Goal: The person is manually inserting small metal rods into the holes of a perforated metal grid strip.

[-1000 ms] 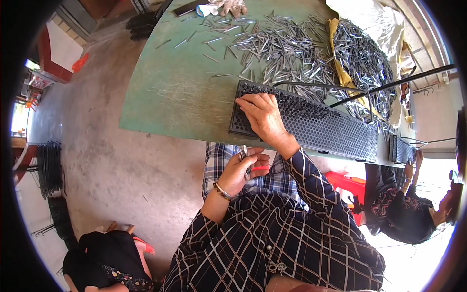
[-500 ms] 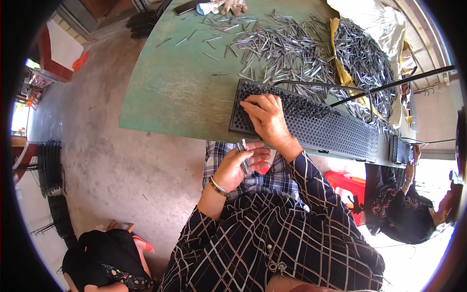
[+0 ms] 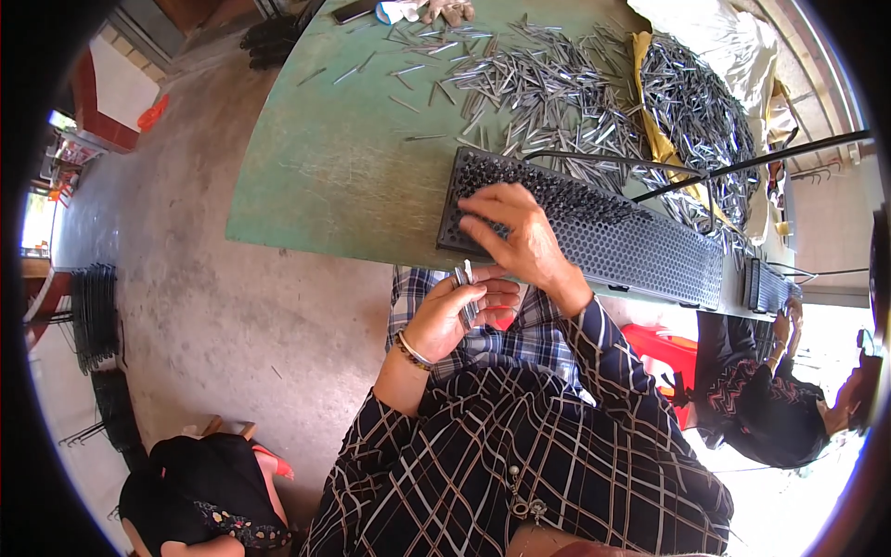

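Note:
My left hand (image 3: 445, 314) is closed, palm up, around a small bundle of short metal rods (image 3: 467, 295) below the table's near edge. Above the left end of a long black tray (image 3: 640, 249), pierced with rows of round holes, is my right hand (image 3: 520, 235). Its thumb and fingers are apart, and I see nothing between them. Many dark rods (image 3: 566, 190) stand upright in the holes at the tray's left and along its far side. The holes under my right hand are hidden.
Loose rods (image 3: 548, 88) lie heaped on the green table (image 3: 316, 176) beyond the tray. An open sack (image 3: 696, 102) of rods stands at the right, with a black metal bar (image 3: 789, 148) crossing nearby. Gloves (image 3: 447, 11) lie at the far edge. Two people (image 3: 770, 408) (image 3: 200, 492) are nearby.
My right hand's finger and thumb have parted from a pinch at the tray's left end, and the hand has drawn slightly back to the right. My left hand has barely moved.

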`<state>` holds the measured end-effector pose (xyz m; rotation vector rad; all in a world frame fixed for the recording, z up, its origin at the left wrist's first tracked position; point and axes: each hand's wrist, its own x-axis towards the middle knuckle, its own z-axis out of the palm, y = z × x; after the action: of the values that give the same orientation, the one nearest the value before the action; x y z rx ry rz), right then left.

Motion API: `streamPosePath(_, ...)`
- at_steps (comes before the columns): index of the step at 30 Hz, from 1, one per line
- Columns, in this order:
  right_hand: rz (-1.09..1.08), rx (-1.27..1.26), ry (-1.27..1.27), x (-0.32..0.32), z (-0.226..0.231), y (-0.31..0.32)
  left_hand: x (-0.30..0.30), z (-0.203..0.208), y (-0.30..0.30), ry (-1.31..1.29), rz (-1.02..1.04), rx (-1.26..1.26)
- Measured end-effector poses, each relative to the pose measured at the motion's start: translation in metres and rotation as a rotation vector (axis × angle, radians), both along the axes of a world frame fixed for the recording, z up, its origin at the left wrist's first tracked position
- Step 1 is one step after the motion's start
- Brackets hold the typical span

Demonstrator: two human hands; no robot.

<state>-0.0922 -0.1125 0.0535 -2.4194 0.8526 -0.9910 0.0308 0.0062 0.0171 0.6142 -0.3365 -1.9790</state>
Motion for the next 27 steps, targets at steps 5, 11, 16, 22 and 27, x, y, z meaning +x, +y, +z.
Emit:
streamPosePath(5, 0.273, 0.568, -0.047, -0.013, -0.002, 0.016, 0.003, -0.004, 0.001, -0.001, -0.029, -0.019)
streamPosePath(11, 0.021, 0.902, -0.082, -0.019, 0.000, 0.016, -0.005, 0.001, 0.000, -0.012, 0.008, 0.033)
streamPosePath(16, -0.213, 0.438, -0.321, -0.004, -0.003, -0.003, -0.006, -0.006, 0.000, 0.018, 0.020, 0.118)
streamPosePath(22, -0.170, 0.229, -0.253, 0.004, -0.026, -0.014, -0.003, -0.033, 0.008, -0.143, 0.189, 0.274)
streamPosePath(27, -0.176, -0.117, 0.010, 0.007, -0.024, -0.007, 0.006, -0.041, 0.018, -0.093, 0.161, 0.245)
